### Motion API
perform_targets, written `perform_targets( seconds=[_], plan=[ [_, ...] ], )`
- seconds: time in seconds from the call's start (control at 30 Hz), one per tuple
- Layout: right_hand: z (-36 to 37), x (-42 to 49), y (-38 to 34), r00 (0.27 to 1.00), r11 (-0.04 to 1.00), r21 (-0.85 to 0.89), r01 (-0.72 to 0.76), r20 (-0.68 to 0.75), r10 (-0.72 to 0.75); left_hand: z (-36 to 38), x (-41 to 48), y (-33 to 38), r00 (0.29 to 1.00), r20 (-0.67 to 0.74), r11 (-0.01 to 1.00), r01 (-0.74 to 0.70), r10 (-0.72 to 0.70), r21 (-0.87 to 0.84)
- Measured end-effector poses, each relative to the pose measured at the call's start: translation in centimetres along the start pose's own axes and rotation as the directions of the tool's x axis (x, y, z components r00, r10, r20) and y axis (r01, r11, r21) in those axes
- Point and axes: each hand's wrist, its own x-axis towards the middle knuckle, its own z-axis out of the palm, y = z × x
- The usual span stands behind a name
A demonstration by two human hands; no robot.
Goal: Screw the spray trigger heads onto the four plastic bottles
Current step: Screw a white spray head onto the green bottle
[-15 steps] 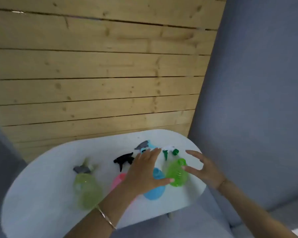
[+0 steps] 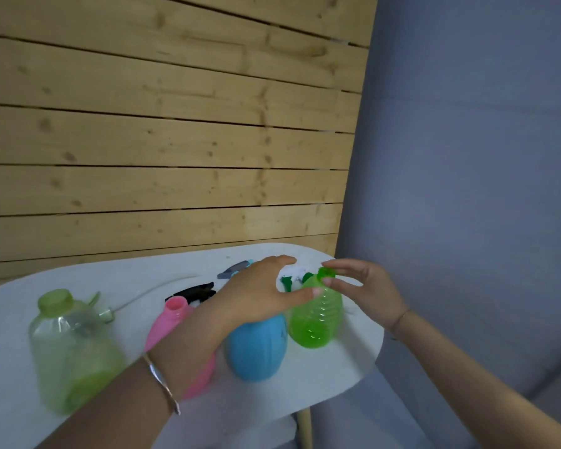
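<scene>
1. Your right hand (image 2: 360,286) pinched the neck of the bright green bottle (image 2: 314,319), which stood near the right edge of the white table (image 2: 321,377).
2. Your left hand (image 2: 259,293) arched over the blue bottle (image 2: 256,348), its thumb tip touching the bright green bottle. Whether it gripped anything could not be told.
3. The pink bottle (image 2: 170,319), its neck open, and the pale green bottle (image 2: 72,348) sat further left.
4. The black trigger head (image 2: 191,290), grey trigger head (image 2: 237,269) and white-and-green trigger head (image 2: 293,277) lay behind the bottles.

bottles (image 2: 256,348) in row on table (image 2: 182,267) | trigger heads (image 2: 195,290) behind them
</scene>
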Motion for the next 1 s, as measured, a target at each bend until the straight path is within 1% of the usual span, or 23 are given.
perform_targets(
  seconds=[0.07,0.13,0.17,0.27,0.33,0.4,0.47,0.53,0.6,0.67,0.7,0.77,0.83,0.93,1.0],
  plan=[
    [-0.9,-0.2,-1.5,0.999,0.999,0.046,0.018,-0.032,-0.016,-0.5,-0.1,0.6,1.000,0.005,0.999,-0.020,0.020,-0.031],
    [-1.8,0.0,-3.8,0.999,0.993,0.114,0.036,-0.026,-0.033,-1.0,-0.3,1.3,0.997,0.040,0.992,-0.055,0.059,-0.112],
    [-2.5,0.1,-5.3,0.998,0.989,0.136,0.060,-0.014,-0.059,-1.3,-0.4,2.0,0.994,0.047,0.982,-0.092,0.101,-0.164],
    [-3.7,0.7,-9.0,0.990,0.982,0.156,0.104,0.078,-0.118,-2.1,-0.6,3.9,0.985,0.038,0.910,-0.140,0.168,-0.391],
    [-4.2,1.1,-10.9,0.984,0.985,0.137,0.108,0.126,-0.126,-2.8,-0.3,4.8,0.982,0.022,0.872,-0.157,0.188,-0.464],
    [-4.3,1.6,-11.8,0.982,0.988,0.124,0.096,0.152,-0.114,-3.4,0.1,5.2,0.985,-0.008,0.855,-0.152,0.170,-0.495],
    [-4.4,2.5,-11.7,0.986,0.988,0.122,0.090,0.132,-0.106,-4.4,0.6,5.2,0.991,-0.077,0.859,-0.133,0.109,-0.494],
    [-4.4,3.4,-10.2,0.997,0.988,0.151,0.018,0.069,-0.029,-5.5,1.0,4.7,0.990,-0.137,0.871,-0.098,0.035,-0.482],
    [-4.3,4.4,-7.2,0.995,0.986,0.135,-0.102,0.028,0.099,-6.3,1.4,3.7,0.989,-0.145,0.873,-0.058,-0.014,-0.484],
    [-3.5,4.9,-3.5,0.959,0.958,0.053,-0.281,0.042,0.279,-6.5,1.7,2.2,0.990,-0.126,0.868,-0.009,-0.061,-0.496],
    [-2.9,4.9,-1.8,0.934,0.934,0.041,-0.355,0.043,0.354,-6.3,1.7,1.5,0.990,-0.111,0.856,0.015,-0.085,-0.516],
    [-2.0,5.3,0.6,0.907,0.906,0.059,-0.420,-0.005,0.421,-5.8,1.9,0.3,0.990,-0.075,0.837,0.058,-0.118,-0.545],
    [-0.8,6.2,2.7,0.879,0.881,-0.002,-0.474,-0.067,0.473,-5.2,2.3,-0.6,0.988,-0.053,0.840,0.093,-0.143,-0.534],
    [1.5,7.6,5.8,0.817,0.808,-0.121,-0.576,-0.121,0.564,-4.5,3.1,-1.5,0.984,-0.075,0.845,0.100,-0.163,-0.525],
    [2.9,8.3,7.4,0.781,0.770,-0.138,-0.623,-0.162,0.603,-4.1,3.6,-1.9,0.981,-0.093,0.840,0.097,-0.173,-0.534]
  ],
)
